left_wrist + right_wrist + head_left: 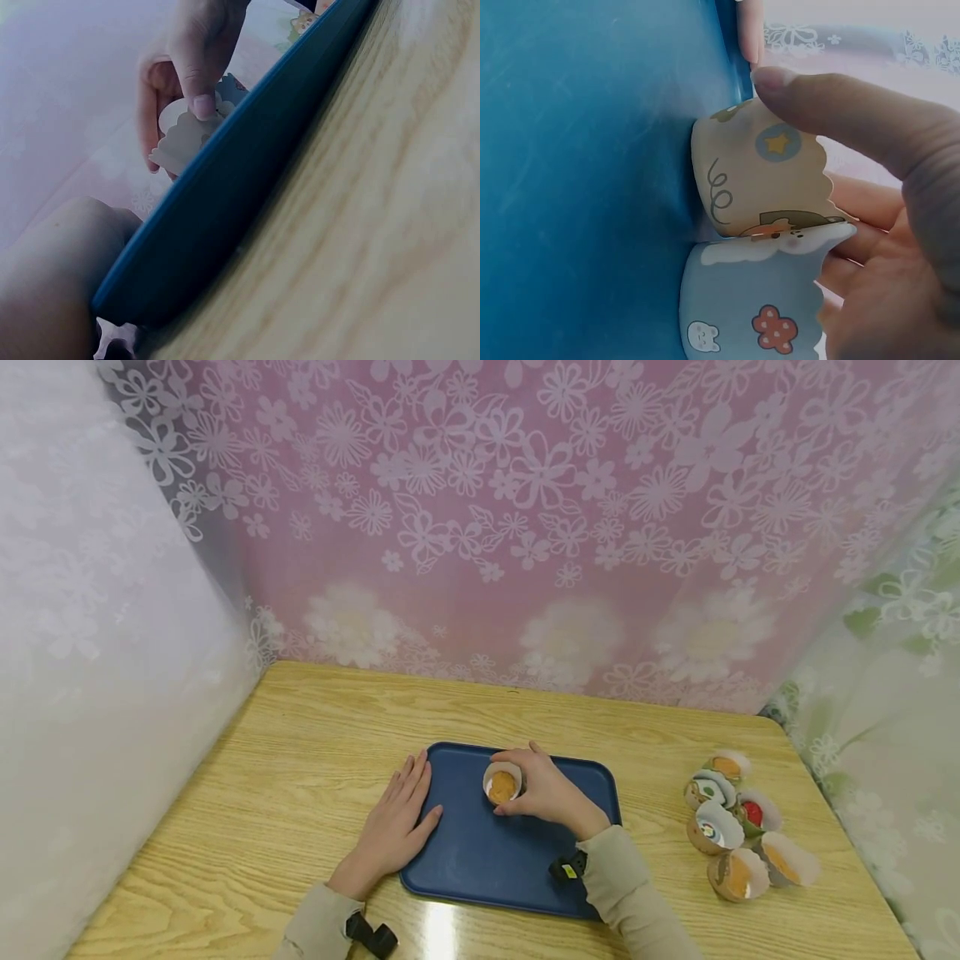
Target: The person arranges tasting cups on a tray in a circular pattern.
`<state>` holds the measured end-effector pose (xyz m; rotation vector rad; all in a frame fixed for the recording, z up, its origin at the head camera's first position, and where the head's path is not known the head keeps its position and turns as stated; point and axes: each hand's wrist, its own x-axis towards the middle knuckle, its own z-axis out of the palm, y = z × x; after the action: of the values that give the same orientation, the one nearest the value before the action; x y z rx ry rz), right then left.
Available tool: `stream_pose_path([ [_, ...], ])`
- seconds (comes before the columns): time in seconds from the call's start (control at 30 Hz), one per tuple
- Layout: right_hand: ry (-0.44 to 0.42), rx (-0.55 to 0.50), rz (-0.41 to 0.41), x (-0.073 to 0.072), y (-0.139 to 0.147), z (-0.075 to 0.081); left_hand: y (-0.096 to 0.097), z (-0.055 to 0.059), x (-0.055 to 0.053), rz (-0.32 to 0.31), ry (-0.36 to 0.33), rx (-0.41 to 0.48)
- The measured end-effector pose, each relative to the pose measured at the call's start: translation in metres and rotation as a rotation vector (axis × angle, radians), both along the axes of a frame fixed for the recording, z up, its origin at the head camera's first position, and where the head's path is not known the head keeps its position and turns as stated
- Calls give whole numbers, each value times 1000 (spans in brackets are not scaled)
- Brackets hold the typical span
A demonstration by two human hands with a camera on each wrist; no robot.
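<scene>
A navy blue tray (pixel 495 868) lies on the wooden table. My right hand (pixel 551 789) is over its far middle, thumb and fingers round the rim of a cream paper baking cup (pixel 761 169) with a star print. Something orange (pixel 502 787) shows inside the cup. Right beside it in the right wrist view stands a light blue paper cup (pixel 742 300) with bear and flower prints, which my hand hides in the head view. My left hand (pixel 397 822) rests with straight fingers along the tray's left edge.
Several more paper baking cups (pixel 716 827) stand or lean in a cluster on the table (pixel 652 735), right of the tray. Some have orange, red or white insides. A pink floral curtain (pixel 480 527) hangs behind the table, with pale curtains at both sides.
</scene>
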<state>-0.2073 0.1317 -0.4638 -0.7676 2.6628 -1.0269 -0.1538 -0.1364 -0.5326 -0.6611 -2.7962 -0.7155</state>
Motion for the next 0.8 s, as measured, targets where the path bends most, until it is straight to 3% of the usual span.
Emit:
stream_pose_path([
  [0.27, -44, 16, -5, 3, 0, 4, 0, -2, -1, -5, -9, 11],
  [0.8, 18, 27, 39, 1, 2, 4, 0, -2, 0, -3, -12, 16],
])
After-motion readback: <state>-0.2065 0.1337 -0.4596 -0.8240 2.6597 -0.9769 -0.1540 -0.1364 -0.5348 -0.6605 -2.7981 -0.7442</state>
